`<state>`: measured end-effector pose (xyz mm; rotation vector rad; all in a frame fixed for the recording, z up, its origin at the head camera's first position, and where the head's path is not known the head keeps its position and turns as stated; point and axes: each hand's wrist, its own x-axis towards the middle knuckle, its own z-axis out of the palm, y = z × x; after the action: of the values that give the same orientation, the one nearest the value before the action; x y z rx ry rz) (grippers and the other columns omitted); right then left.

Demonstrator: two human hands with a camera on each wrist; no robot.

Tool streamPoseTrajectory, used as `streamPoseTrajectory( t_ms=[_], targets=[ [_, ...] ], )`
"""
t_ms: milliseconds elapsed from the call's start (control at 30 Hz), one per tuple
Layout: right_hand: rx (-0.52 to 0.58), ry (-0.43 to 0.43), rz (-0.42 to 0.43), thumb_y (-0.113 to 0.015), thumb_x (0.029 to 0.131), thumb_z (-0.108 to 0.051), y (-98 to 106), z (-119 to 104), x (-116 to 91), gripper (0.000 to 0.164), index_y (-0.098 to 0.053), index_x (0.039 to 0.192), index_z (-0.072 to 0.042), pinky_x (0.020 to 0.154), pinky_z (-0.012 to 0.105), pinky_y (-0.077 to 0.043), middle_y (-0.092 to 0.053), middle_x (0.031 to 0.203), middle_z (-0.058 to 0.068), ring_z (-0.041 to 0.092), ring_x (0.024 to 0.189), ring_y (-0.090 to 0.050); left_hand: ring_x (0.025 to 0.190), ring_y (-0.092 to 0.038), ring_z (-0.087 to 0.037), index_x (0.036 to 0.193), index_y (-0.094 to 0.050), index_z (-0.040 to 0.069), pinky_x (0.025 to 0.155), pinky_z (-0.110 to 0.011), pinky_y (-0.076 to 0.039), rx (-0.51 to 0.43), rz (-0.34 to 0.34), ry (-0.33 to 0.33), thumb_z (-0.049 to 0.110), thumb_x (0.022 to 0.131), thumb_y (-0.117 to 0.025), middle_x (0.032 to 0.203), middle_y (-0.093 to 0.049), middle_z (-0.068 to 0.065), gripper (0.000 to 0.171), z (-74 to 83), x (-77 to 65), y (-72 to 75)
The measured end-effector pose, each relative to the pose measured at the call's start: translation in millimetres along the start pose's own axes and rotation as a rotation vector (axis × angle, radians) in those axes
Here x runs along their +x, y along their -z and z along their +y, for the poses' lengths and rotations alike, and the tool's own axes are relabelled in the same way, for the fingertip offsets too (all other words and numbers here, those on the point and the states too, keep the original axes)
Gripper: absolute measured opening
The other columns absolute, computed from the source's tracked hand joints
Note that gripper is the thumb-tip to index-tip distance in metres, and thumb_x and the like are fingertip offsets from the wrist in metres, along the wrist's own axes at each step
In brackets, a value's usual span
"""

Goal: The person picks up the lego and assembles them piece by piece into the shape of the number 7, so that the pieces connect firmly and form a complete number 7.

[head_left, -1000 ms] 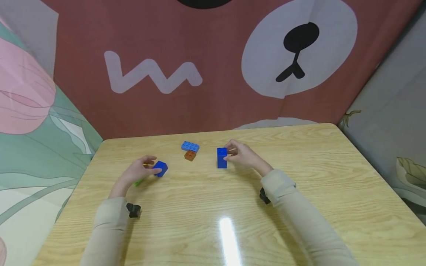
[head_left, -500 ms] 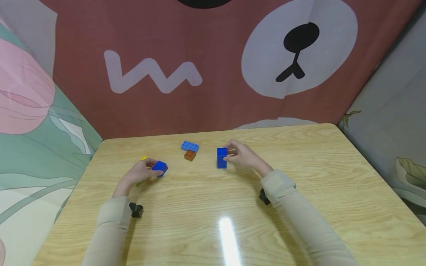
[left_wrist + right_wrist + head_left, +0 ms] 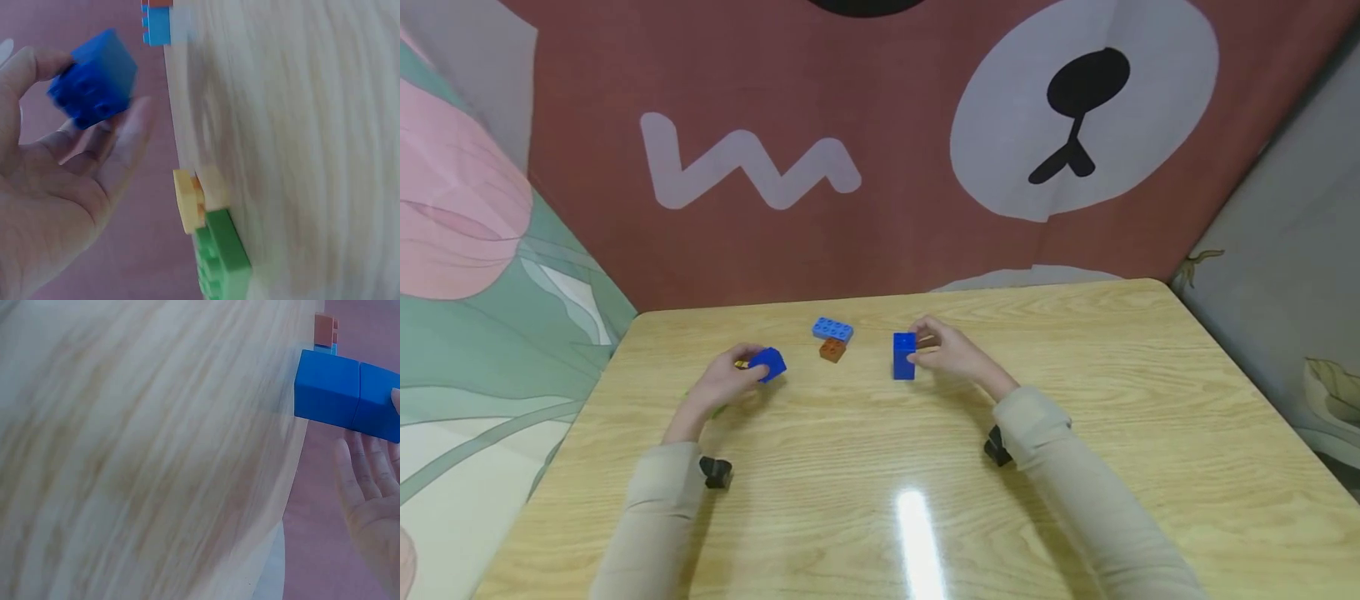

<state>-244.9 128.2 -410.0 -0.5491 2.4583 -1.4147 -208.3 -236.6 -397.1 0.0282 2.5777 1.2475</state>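
A dark blue toy building brick (image 3: 97,81), its studs showing in the left wrist view, is pinched between the thumb and fingers of my left hand (image 3: 727,379). It is held tilted above the table. Near the back of the table stand two dark blue bricks stacked upright (image 3: 904,357). My right hand (image 3: 951,350) grips this stack from its right side, at the upper brick; the joint between the two bricks shows in the right wrist view. Below my left hand lie a green brick (image 3: 225,256) and a yellow brick (image 3: 189,200), both mostly hidden in the head view.
Between the hands, a light blue brick (image 3: 832,328) and an orange-brown brick (image 3: 832,350) lie touching or nearly touching. The wooden table (image 3: 820,483) ends at the back against a red-brown cloth (image 3: 880,242) with a printed pattern.
My left hand has closed its fingers round the blue brick and lifted it slightly up and to the right, turning it. The right hand and its stack stay in place.
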Motion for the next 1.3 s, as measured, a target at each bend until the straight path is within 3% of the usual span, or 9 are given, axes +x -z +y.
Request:
streamPoseTrajectory(
  t_ms=[133,267,700,967,1167,1300],
  targets=[
    [0.0,-0.01,-0.002,-0.065,0.089,-0.008,1.3,-1.8,-1.1,0.04,-0.048,0.125,0.0,0.097,0.045,-0.052,-0.054,0.125,0.024,0.041,0.121,-0.054,0.121,-0.05,-0.037,0.143,-0.04,0.008,0.09,-0.042,-0.052,0.041,0.041,-0.034,0.028,0.095,-0.056,0.14,-0.045,-0.022,0.054,10.5,1.1,-5.7],
    [0.013,-0.015,-0.005,-0.065,0.09,-0.008,1.3,-3.0,-1.7,0.04,-0.048,0.125,0.001,0.097,0.045,-0.052,-0.054,0.125,0.024,0.041,0.121,-0.054,0.127,-0.044,-0.038,0.14,-0.04,0.005,0.096,-0.046,-0.048,0.009,0.082,-0.05,0.027,0.093,-0.06,0.14,-0.044,-0.021,0.056,23.0,2.4,-12.6],
    [0.017,-0.015,0.007,-0.065,0.09,-0.008,0.9,-2.2,-1.6,0.041,-0.048,0.125,0.002,0.098,0.044,-0.052,-0.055,0.125,0.025,0.04,0.12,-0.055,0.129,-0.046,-0.035,0.138,-0.047,0.006,0.105,-0.048,-0.045,-0.108,0.105,-0.213,0.02,0.091,-0.065,0.14,-0.045,-0.018,0.052,56.1,8.9,-34.4],
    [-0.009,-0.002,-0.002,-0.065,0.091,-0.012,1.0,-2.4,-0.9,0.042,-0.049,0.128,0.001,0.1,0.047,-0.049,-0.054,0.129,0.024,0.041,0.122,-0.053,0.124,-0.052,-0.033,0.133,-0.046,0.002,0.103,-0.043,-0.049,-0.224,0.108,-0.23,0.019,0.089,-0.068,0.135,-0.05,-0.018,0.052,71.7,11.8,-54.2],
    [-0.01,-0.003,-0.01,-0.065,0.09,-0.013,0.9,-4.2,-0.5,0.046,-0.048,0.13,0.001,0.102,0.048,-0.048,-0.053,0.132,0.024,0.041,0.124,-0.051,0.119,-0.058,-0.034,0.13,-0.055,0.008,0.095,-0.043,-0.054,-0.242,0.116,-0.271,0.02,0.089,-0.069,0.135,-0.054,-0.015,0.046,80.5,13.1,-66.4],
    [0.011,-0.004,0.01,-0.066,0.091,-0.018,2.6,-5.9,-1.3,0.049,-0.047,0.132,0.001,0.106,0.048,-0.044,-0.051,0.135,0.021,0.037,0.128,-0.049,0.119,-0.057,-0.032,0.129,-0.057,0.009,0.098,-0.043,-0.052,-0.234,0.137,-0.294,0.02,0.088,-0.069,0.134,-0.055,-0.013,0.044,83.9,16.6,-72.5]
  ],
)
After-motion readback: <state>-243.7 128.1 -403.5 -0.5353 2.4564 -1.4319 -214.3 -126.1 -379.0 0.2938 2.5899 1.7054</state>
